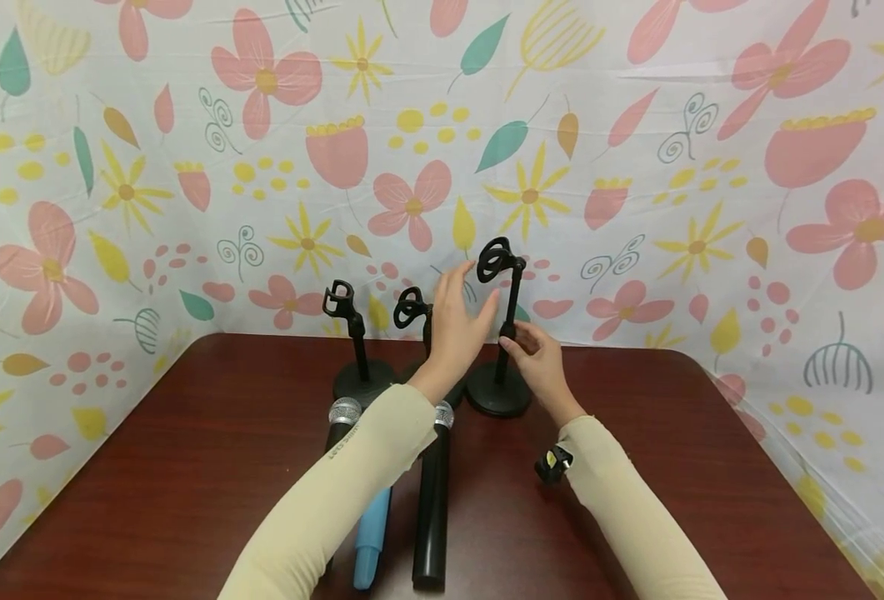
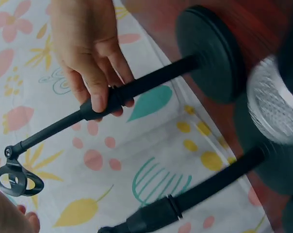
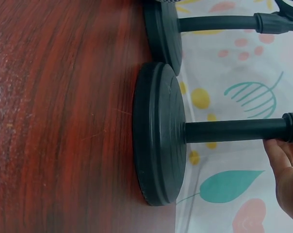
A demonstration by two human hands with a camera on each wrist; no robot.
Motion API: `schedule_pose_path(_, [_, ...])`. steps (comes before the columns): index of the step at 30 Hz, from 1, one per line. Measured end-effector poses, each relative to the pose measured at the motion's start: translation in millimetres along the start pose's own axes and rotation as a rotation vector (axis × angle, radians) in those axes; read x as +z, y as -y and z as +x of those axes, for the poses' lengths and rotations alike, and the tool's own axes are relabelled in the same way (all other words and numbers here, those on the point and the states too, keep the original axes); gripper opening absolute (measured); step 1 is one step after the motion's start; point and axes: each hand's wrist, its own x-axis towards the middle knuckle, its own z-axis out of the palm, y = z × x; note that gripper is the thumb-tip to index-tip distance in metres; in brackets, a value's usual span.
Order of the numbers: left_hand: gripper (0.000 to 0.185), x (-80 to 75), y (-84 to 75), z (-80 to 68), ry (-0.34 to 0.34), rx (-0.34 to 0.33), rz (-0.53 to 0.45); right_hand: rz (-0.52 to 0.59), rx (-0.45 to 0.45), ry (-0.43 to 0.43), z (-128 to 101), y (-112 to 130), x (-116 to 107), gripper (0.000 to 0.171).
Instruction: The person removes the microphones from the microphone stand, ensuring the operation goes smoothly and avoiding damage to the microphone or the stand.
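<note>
A black desktop microphone stand (image 1: 514, 287) stands upright on its round base, its pole drawn taller than the others. My right hand (image 1: 541, 367) pinches the pole's collar between thumb and fingers; the left wrist view shows this grip on the collar (image 2: 105, 102). Beside the ring-shaped clip (image 1: 494, 258) at the top, my left hand (image 1: 460, 321) is raised with fingers extended, holding nothing. A shorter middle stand (image 1: 410, 308) is partly covered by the left hand and forearm. Farther left is a third stand (image 1: 359, 333) with its clip up.
In front of the stands lie a black microphone (image 1: 432, 500) with a silver head, a blue handle (image 1: 372, 533), and another silver-headed microphone (image 1: 344, 412), partly under the left sleeve. The dark red table (image 1: 209, 450) meets a flowered cloth (image 1: 621, 242) behind.
</note>
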Motion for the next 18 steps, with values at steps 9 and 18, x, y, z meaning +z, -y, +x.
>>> schedule_pose_path(9, [0.056,14.5,-6.1,20.7,-0.023,-0.039,-0.070,0.012,-0.023,-0.001,0,-2,0,0.043])
schedule_pose_path(18, [0.054,28.3,-14.6,34.2,-0.032,-0.027,-0.026,-0.045,-0.005,0.010,-1,-4,-1,0.048])
